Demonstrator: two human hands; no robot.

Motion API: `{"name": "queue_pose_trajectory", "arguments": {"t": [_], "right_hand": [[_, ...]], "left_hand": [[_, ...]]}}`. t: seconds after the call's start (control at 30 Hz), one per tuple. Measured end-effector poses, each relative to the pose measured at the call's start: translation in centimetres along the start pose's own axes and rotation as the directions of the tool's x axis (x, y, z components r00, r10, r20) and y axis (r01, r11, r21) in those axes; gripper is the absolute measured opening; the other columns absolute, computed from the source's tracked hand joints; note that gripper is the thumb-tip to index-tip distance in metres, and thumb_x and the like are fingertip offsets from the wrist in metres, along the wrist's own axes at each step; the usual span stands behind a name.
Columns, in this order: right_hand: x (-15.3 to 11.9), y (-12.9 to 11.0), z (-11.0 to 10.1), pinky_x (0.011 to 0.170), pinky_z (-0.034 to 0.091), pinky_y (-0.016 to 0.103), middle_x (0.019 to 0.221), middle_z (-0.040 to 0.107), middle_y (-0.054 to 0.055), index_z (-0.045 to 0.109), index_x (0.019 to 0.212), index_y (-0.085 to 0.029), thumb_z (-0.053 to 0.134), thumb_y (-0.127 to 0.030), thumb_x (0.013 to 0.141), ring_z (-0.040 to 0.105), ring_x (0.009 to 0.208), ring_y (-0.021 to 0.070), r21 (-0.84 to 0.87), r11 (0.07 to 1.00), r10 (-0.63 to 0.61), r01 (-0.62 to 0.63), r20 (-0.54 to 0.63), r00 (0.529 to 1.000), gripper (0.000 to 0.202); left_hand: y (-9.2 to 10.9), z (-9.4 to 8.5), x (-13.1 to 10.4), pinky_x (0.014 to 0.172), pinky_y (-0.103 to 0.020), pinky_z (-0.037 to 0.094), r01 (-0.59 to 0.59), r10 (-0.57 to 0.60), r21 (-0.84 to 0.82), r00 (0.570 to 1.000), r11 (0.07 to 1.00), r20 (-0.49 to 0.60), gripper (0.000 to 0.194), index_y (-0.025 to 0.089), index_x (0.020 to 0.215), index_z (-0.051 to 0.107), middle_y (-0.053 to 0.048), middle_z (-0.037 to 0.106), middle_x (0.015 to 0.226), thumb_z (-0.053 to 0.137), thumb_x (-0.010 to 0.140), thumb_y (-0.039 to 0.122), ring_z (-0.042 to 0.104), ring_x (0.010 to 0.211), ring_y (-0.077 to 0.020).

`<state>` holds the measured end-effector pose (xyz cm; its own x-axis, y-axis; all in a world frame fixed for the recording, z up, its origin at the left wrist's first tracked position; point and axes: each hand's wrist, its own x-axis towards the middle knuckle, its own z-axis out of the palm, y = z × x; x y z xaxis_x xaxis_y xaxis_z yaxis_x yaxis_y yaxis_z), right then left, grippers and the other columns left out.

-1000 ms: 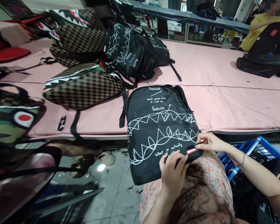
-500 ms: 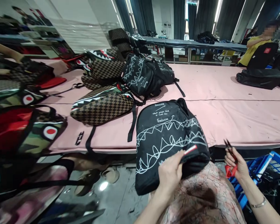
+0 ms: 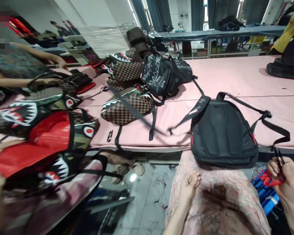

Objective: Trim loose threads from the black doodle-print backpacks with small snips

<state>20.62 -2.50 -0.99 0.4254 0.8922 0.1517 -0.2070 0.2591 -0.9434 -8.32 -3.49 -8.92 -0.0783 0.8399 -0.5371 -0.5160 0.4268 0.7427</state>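
A black backpack rests at the front edge of the pink-covered table, its padded back panel facing me. Its shoulder straps spread to both sides, the left one bearing white scribble print. My left hand is just below the bag's lower left corner, over my patterned apron, apart from the bag. Its fingers are curled in, with nothing visible in them. My right hand grips small red-handled scissors, dark blades pointing up, right of the bag near a strap end.
A brown checkered backpack and a black scribble-print backpack lie in a heap farther left. At left, a co-worker's hands are by camouflage shark-mouth bags with a red lining. Low at right stands a blue crate.
The black backpack has turned from its printed front to its back panel, lying farther onto the table. My left hand has let go of it. My view has swung left.
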Motion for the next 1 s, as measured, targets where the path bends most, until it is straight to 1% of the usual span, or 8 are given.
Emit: {"name": "queue_pose_trajectory", "arguments": {"t": [0.1, 0.23, 0.4, 0.53, 0.63, 0.77, 0.87, 1.0], "right_hand": [[-0.9, 1.2, 1.0, 0.054, 0.037, 0.028, 0.066, 0.046, 0.000, 0.059, 0.089, -0.024, 0.061, -0.041, 0.076, 0.044, 0.060, 0.0137, -0.121, 0.991, 0.057, -0.050, 0.058, 0.997, 0.021], [-2.1, 2.9, 2.7, 0.071, 0.044, 0.032, 0.089, 0.056, 0.005, 0.057, 0.098, -0.024, 0.059, -0.040, 0.078, 0.054, 0.077, 0.0180, -0.358, 0.928, 0.160, -0.100, 0.143, 0.977, 0.025], [-3.2, 3.6, 4.7, 0.082, 0.044, 0.031, 0.097, 0.056, 0.006, 0.053, 0.101, -0.025, 0.054, -0.040, 0.082, 0.054, 0.090, 0.0189, -0.459, 0.885, 0.225, -0.071, 0.291, 0.930, 0.024], [-4.0, 3.4, 5.1, 0.079, 0.044, 0.028, 0.094, 0.058, 0.006, 0.051, 0.103, -0.024, 0.051, -0.041, 0.083, 0.055, 0.088, 0.0185, -0.517, 0.851, 0.296, -0.093, 0.326, 0.898, 0.027], [-4.2, 3.3, 5.4, 0.079, 0.045, 0.028, 0.097, 0.060, 0.006, 0.052, 0.104, -0.022, 0.053, -0.041, 0.081, 0.056, 0.090, 0.0191, -0.546, 0.833, 0.317, -0.096, 0.327, 0.891, 0.030], [-4.1, 2.7, 7.4, 0.076, 0.047, 0.029, 0.092, 0.064, 0.005, 0.058, 0.097, -0.020, 0.057, -0.036, 0.076, 0.059, 0.085, 0.0191, -0.551, 0.825, 0.337, -0.129, 0.294, 0.895, 0.026], [-4.0, 1.6, 10.4, 0.077, 0.048, 0.030, 0.091, 0.066, 0.004, 0.062, 0.093, -0.019, 0.061, -0.029, 0.071, 0.060, 0.083, 0.0183, -0.504, 0.850, 0.375, -0.156, 0.370, 0.850, 0.024], [-4.2, 1.4, 14.0, 0.073, 0.048, 0.029, 0.087, 0.067, 0.002, 0.065, 0.089, -0.020, 0.064, -0.026, 0.068, 0.060, 0.080, 0.0173, -0.451, 0.879, 0.383, -0.156, 0.470, 0.795, 0.022]], "left_hand": [[0.7, -3.1, 0.0, 0.063, -0.026, 0.048, -0.160, 0.158, 0.001, 0.975, 0.987, -0.156, 0.040, 0.012, 0.083, 0.064, -0.008, 0.067, 0.080, 0.077, 0.055, 0.037, 0.060, 0.064, -0.0132], [4.0, -4.9, 1.4, 0.075, -0.028, 0.047, -0.290, 0.318, 0.156, 0.927, 0.944, -0.202, 0.035, 0.015, 0.091, 0.062, -0.006, 0.066, 0.087, 0.068, 0.067, 0.039, 0.060, 0.072, -0.0119], [5.6, -4.0, 7.0, 0.096, -0.034, 0.038, -0.308, 0.332, 0.193, 0.937, 0.932, -0.112, 0.035, 0.018, 0.101, 0.061, -0.009, 0.059, 0.117, 0.066, 0.070, 0.034, 0.053, 0.110, -0.0195], [7.0, -2.7, 9.6, 0.092, -0.040, 0.041, -0.231, 0.214, 0.173, 0.971, 0.958, 0.108, 0.042, 0.015, 0.100, 0.063, -0.013, 0.065, 0.108, 0.072, 0.063, 0.033, 0.057, 0.104, -0.0261], [8.3, -2.0, 8.2, 0.090, -0.037, 0.042, -0.205, 0.152, 0.187, 0.953, 0.961, 0.261, 0.048, 0.012, 0.098, 0.065, -0.013, 0.067, 0.102, 0.078, 0.054, 0.027, 0.059, 0.099, -0.0260], [9.4, -0.3, 3.3, 0.081, -0.031, 0.046, -0.266, 0.201, 0.106, 0.888, 0.958, 0.413, 0.055, 0.015, 0.109, 0.060, -0.009, 0.066, 0.098, 0.076, 0.059, 0.029, 0.060, 0.092, -0.0218], [9.1, 1.6, -0.3, 0.075, -0.026, 0.046, -0.360, 0.311, 0.049, 0.859, 0.932, 0.406, 0.061, 0.021, 0.117, 0.053, -0.004, 0.065, 0.087, 0.075, 0.061, 0.028, 0.060, 0.083, -0.0164], [8.2, 3.1, -2.6, 0.076, -0.023, 0.046, -0.376, 0.316, 0.123, 0.885, 0.919, 0.342, 0.058, 0.027, 0.119, 0.048, 0.002, 0.063, 0.081, 0.072, 0.066, 0.023, 0.059, 0.077, -0.0118]]}}
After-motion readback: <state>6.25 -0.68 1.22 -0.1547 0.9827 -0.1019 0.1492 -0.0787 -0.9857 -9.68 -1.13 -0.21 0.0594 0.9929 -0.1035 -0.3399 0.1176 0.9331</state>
